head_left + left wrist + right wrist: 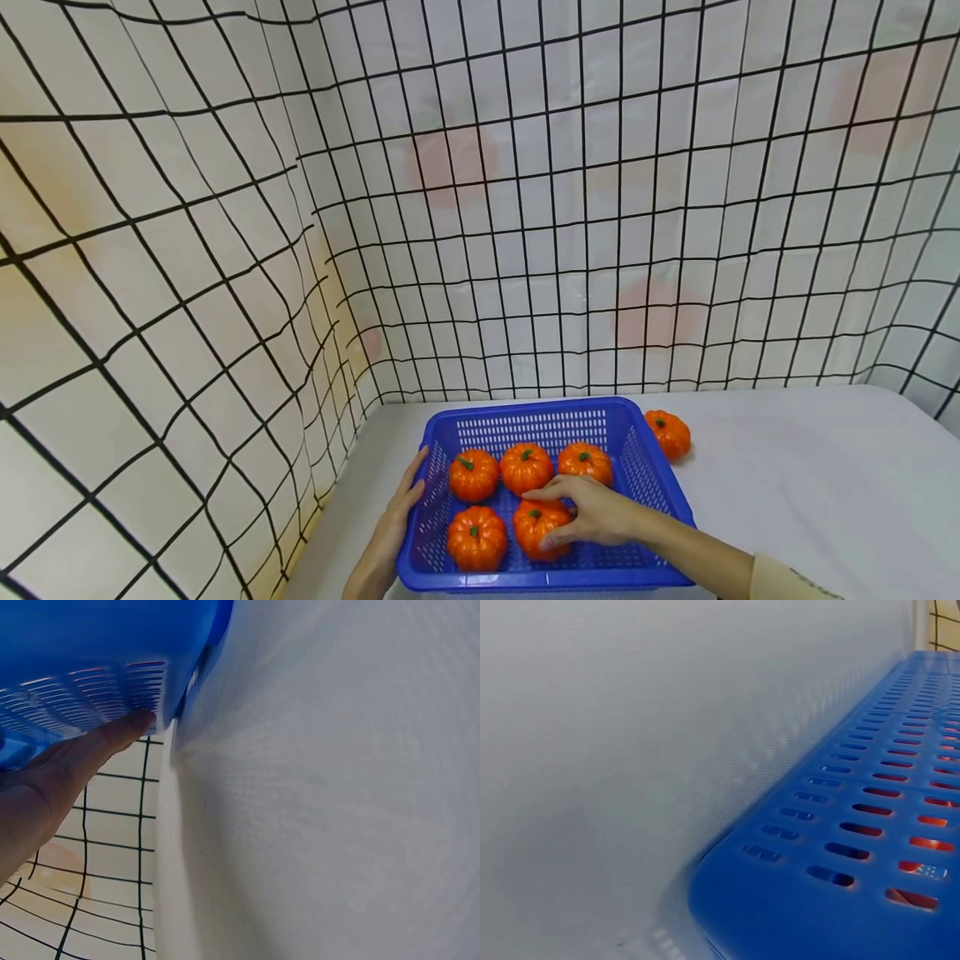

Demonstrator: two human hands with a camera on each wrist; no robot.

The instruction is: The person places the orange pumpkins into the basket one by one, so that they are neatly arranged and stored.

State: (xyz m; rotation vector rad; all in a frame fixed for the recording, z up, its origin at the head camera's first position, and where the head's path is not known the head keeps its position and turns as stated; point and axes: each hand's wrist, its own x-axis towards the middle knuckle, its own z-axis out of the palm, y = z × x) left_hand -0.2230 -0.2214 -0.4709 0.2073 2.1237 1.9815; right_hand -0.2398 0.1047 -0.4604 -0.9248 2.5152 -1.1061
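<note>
A blue plastic basket [525,577] with slotted walls holds several small orange toy pumpkins, such as one pumpkin [477,538] at the front left. My right hand [592,508] reaches over the basket's right side and grips the front-right pumpkin [536,527] between thumb and fingers. That pumpkin is inside the basket. My left hand [392,525] rests against the basket's outer left side, fingers fairly straight. In the left wrist view a finger of the left hand [67,769] touches the slotted wall [97,694]. The right wrist view has only the basket's side wall [802,900], not the hand.
Outside the basket, one more pumpkin [669,435] lies on the white table [810,483], close to the right wall. Black netting [555,225] over pale sheeting stands behind the table and along its left side.
</note>
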